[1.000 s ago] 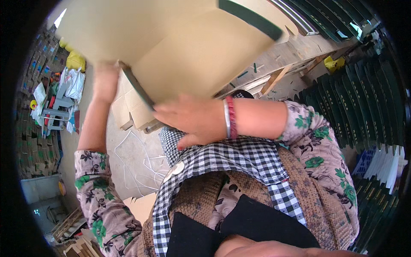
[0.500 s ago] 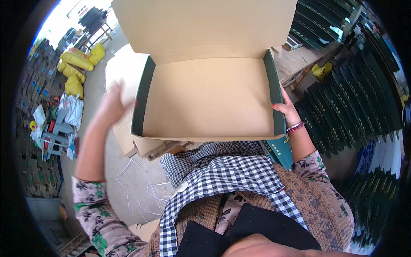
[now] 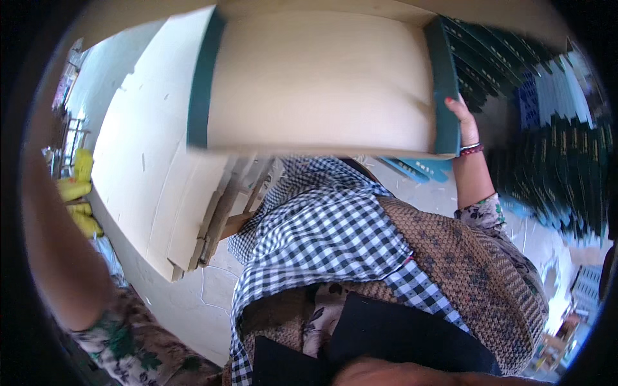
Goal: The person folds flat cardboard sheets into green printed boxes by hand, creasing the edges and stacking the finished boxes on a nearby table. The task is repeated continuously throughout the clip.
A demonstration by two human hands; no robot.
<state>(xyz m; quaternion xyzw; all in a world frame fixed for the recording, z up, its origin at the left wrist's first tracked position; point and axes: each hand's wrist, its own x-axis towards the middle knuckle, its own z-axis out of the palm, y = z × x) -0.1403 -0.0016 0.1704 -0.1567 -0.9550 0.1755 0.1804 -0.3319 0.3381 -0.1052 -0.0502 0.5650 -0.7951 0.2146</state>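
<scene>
A shallow cardboard box (image 3: 322, 83), plain tan inside with dark green side walls, is held up in front of me. Its lid runs along the top edge of the view, partly cut off. My right hand (image 3: 466, 122) grips the right wall, its thumb over the rim and the other fingers mostly hidden behind. On the far left my left forearm (image 3: 61, 248) is raised and blurred. Its hand end blends into the dark upper-left rim near the lid, so the fingers cannot be made out.
Large pale cardboard sheets (image 3: 154, 161) lie stacked left of the box. Yellow sacks (image 3: 76, 188) sit on the floor beyond my left forearm. Rows of dark green panels (image 3: 553, 174) stand at the right. Blue-green pieces (image 3: 418, 168) show below the box.
The box has shifted up in the view and looks closer, with my right hand still on it. My left arm has swung farther left and up. My view has turned toward the right.
</scene>
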